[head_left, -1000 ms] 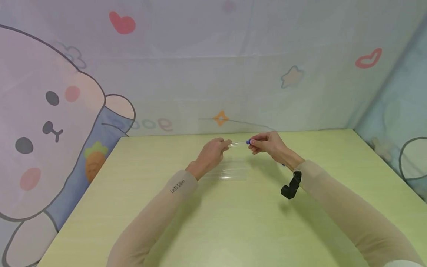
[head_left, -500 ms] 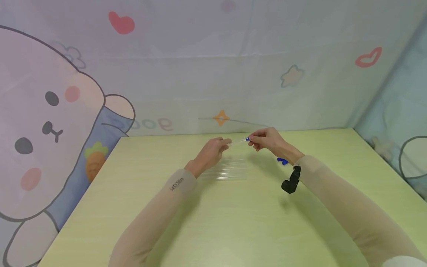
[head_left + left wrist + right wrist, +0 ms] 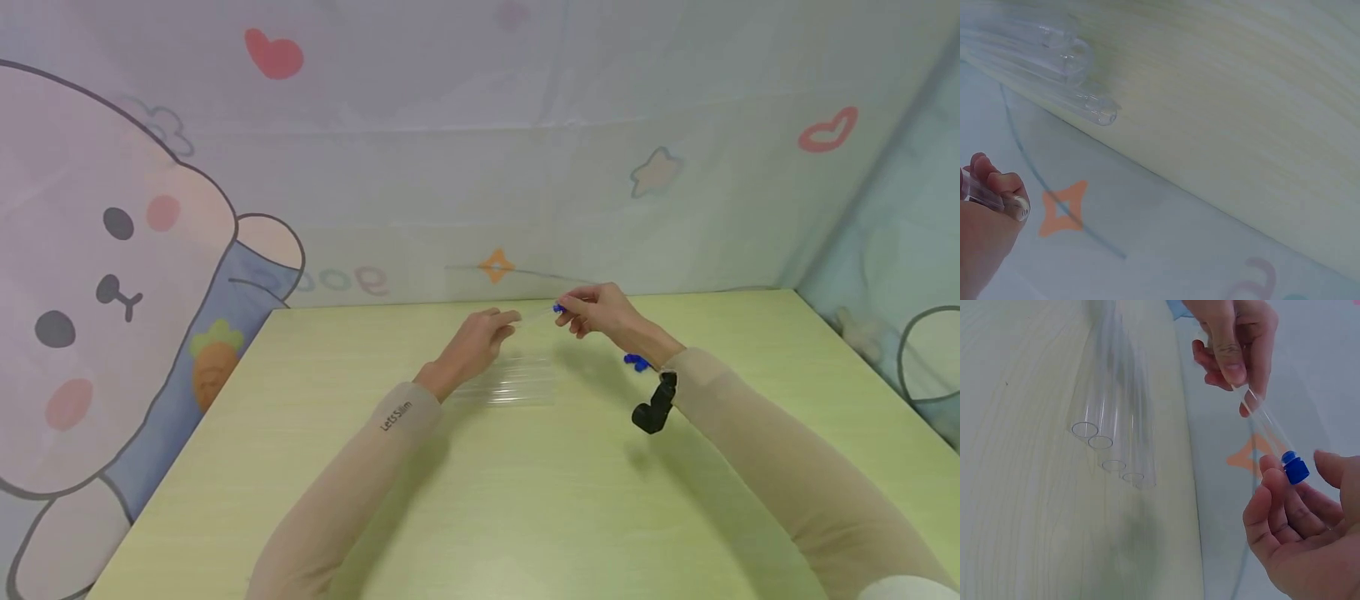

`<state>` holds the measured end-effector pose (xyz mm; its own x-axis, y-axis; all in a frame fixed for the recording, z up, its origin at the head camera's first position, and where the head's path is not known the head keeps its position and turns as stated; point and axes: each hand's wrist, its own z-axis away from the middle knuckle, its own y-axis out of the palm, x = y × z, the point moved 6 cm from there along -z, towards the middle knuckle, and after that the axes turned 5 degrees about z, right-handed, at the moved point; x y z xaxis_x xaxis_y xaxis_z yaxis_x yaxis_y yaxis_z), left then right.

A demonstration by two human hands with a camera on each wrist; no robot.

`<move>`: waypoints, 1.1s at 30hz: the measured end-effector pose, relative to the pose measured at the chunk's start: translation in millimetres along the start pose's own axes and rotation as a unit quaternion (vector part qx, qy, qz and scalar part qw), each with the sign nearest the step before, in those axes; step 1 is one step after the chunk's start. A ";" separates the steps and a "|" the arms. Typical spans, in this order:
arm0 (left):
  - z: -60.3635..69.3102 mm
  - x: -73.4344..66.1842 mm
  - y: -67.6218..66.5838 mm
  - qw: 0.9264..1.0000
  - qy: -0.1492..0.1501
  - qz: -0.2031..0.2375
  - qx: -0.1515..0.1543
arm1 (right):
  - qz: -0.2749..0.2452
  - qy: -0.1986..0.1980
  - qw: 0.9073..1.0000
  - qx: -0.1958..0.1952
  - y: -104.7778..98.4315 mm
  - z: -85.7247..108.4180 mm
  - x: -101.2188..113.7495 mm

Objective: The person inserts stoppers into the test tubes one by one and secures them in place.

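My left hand (image 3: 474, 342) pinches a clear test tube (image 3: 1266, 422) between thumb and fingers, its open end pointing toward my right hand (image 3: 603, 312). A blue cap (image 3: 1295, 467) sits at that tube's mouth, its narrower part at the opening. In the right wrist view the right thumb stands apart from the cap, while the other fingers (image 3: 1275, 494) lie loosely bent beside and beneath it. Several more clear test tubes (image 3: 517, 385) lie side by side on the table below the hands, their open ends to the right.
Several loose blue caps (image 3: 636, 362) lie on the pale wooden table (image 3: 517, 500), close to the right forearm. A printed cloth (image 3: 450, 167) hangs behind the table's back edge. A black wrist camera (image 3: 654, 408) hangs from the right wrist.
The right hand has risen slightly with the tube's capped end, and more of the loose caps shows beside the forearm. The left hand has hardly moved.
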<state>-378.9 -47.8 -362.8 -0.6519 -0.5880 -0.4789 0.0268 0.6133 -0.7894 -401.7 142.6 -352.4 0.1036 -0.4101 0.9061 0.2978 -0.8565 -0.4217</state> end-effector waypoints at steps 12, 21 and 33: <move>-3.8 -5.3 -0.8 1.000 -0.004 -0.010 0.003 | 0.248 -0.158 0.953 -0.075 8.6 1.3 5.3; -3.1 -9.1 -0.2 0.999 -0.014 -0.037 0.015 | 0.212 -0.123 0.966 -0.082 14.8 0.0 -0.9; -3.3 -19.6 -5.4 0.998 -0.008 -0.070 0.002 | 0.204 -0.117 0.968 -0.092 16.1 3.2 6.4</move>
<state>-368.8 -37.9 -347.9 -0.6380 -0.6753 -0.3700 -0.0598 0.5226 -0.8505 -393.2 127.1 -353.2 0.3943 -0.6622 0.6372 0.0144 -0.6888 -0.7248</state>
